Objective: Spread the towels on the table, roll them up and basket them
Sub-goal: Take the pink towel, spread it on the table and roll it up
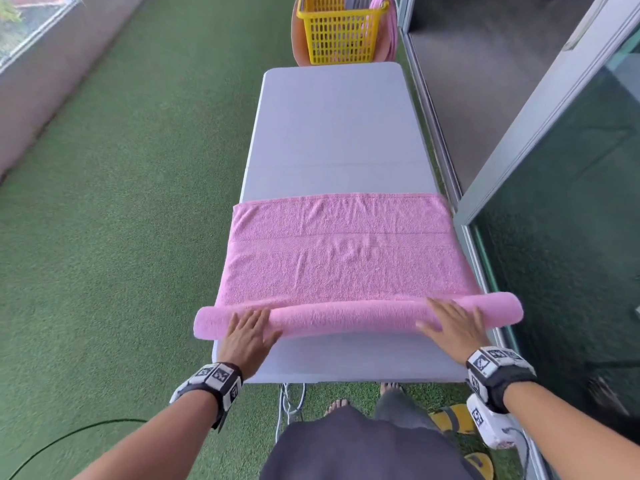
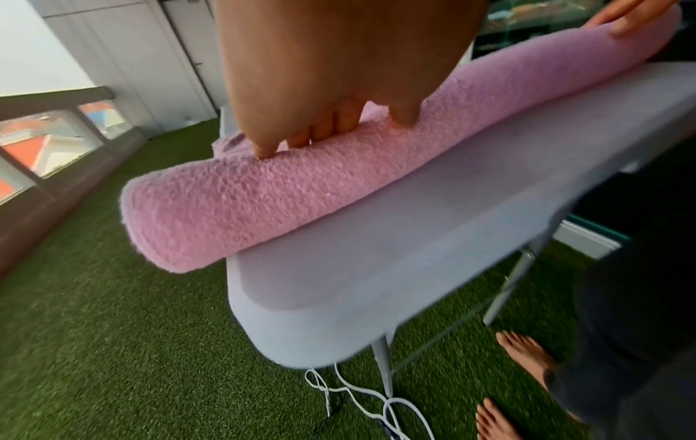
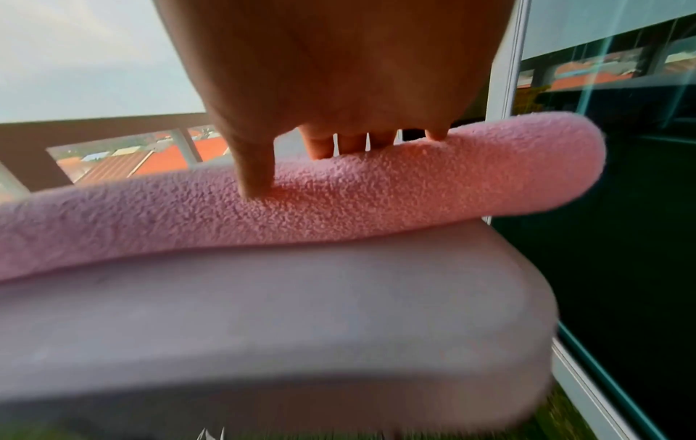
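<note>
A pink towel (image 1: pixel 341 251) lies flat across the near half of the white table (image 1: pixel 337 133). Its near end is rolled into a long tube (image 1: pixel 346 315) whose ends overhang both table sides. My left hand (image 1: pixel 250 329) presses on the roll's left part with straight fingers, and my right hand (image 1: pixel 450 322) presses on its right part the same way. The left wrist view shows the fingers (image 2: pixel 324 131) flat on the roll (image 2: pixel 263 202). In the right wrist view, the fingertips (image 3: pixel 350 146) rest on top of the roll (image 3: pixel 339 202). A yellow basket (image 1: pixel 341 31) stands beyond the table's far end.
Grey and pink cloth (image 1: pixel 381 8) hangs from the basket, which sits on an orange chair (image 1: pixel 299 39). Green artificial turf (image 1: pixel 138 202) lies left of the table. A glass sliding door (image 1: pixel 554 202) runs close along the right. White cables (image 2: pixel 357 396) lie under the near edge by my bare feet (image 2: pixel 527 357).
</note>
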